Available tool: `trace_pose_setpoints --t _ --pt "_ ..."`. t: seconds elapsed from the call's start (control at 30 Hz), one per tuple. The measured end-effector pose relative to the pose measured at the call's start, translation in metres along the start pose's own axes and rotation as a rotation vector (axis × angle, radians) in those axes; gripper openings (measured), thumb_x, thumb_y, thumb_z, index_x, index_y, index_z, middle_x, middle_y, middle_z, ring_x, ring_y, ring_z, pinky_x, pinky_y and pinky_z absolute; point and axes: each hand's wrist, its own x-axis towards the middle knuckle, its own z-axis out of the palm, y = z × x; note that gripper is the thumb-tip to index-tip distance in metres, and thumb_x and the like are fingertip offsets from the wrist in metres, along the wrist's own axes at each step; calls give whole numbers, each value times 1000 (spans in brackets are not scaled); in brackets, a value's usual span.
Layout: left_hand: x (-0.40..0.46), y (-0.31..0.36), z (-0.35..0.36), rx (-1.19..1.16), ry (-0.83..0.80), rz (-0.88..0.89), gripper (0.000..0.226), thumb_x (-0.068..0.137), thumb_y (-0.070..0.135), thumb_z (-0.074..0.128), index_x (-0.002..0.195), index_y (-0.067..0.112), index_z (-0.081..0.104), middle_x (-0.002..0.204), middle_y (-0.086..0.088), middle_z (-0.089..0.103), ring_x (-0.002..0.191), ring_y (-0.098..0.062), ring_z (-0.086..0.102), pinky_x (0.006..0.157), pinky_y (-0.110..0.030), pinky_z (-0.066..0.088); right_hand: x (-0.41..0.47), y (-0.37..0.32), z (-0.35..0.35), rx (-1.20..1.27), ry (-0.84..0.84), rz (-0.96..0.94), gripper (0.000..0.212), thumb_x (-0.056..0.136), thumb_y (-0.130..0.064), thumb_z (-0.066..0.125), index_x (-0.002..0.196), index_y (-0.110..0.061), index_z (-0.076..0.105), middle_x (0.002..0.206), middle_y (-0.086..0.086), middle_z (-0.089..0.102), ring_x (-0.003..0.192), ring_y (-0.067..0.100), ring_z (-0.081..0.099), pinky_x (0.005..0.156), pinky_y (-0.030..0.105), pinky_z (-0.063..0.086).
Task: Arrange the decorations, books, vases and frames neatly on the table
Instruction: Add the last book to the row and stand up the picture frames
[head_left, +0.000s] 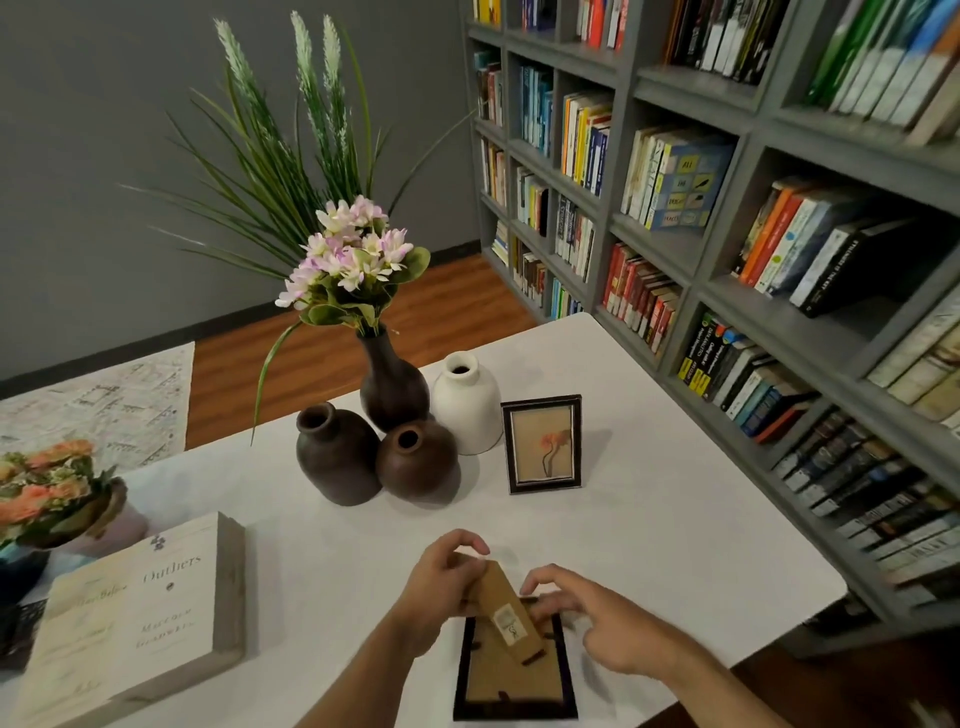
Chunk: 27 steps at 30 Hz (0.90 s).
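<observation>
black-edged picture frame (514, 680) lies face down at near table edge, brown backing up, cardboard easel stand (501, 603) swung out. left hand (441, 587) pinches stand top; right hand (592, 618) fingers loosely spread on frame's upper edge, gripping nothing. frame looks light, stiff, likely glass front, fragile; stand hinge flimsy; better held by rim. left of frame: large pale book (140, 618). beyond frame: upright dark framed flower picture (542, 444); two brown clay vases (415, 460) and white ceramic vase (466, 402) look empty; tall dark vase (392, 387) holds pink flowers (350, 257).
</observation>
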Motion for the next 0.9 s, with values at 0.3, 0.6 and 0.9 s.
trace_pose_setpoints --t 0.3,0.6,0.9 --pt "30 36 35 -240 25 -148 7 94 1 60 90 6 62 70 -15 67 48 -19 65 42 -25 52 -26 -11 -29 316 79 -128 43 89 -8 71 122 -36 72 124 -10 71 118 4 63 92 16 48" --pt "66 30 50 -157 212 -118 28 98 6 53 125 12 52 112 -19 61 82 -28 65 69 -31 58 -29 18 -105 750 648 -70 22 89 -32 67 108 -20 73 107 2 74 87 12 63 66 28 44" --pt "94 15 67 -64 214 -42 53 97 11 51 146 25 39 88 -11 66 74 -21 60 69 -28 52 4 42 -158 857 734 5 11 95 -32 65 99 -31 75 104 -5 75 88 15 62 69 32 40"
